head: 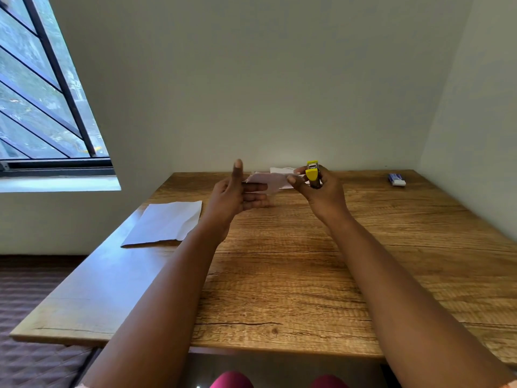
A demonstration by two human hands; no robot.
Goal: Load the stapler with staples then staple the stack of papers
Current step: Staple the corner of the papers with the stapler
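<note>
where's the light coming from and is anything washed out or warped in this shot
Head view: daylight enters from the window on the left, throwing pale glare on the table near the paper stack; wide-angle bending slants the window frame and walls; the stapler and small paper look soft.

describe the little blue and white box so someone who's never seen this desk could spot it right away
Start at the wooden table and follow its far edge toward the right wall. Near that far right corner lies a small box, alone on the bare wood, well away from both hands. It is the only blue and white thing there; the papers on the left are plain white and the stapler is yellow.
</note>
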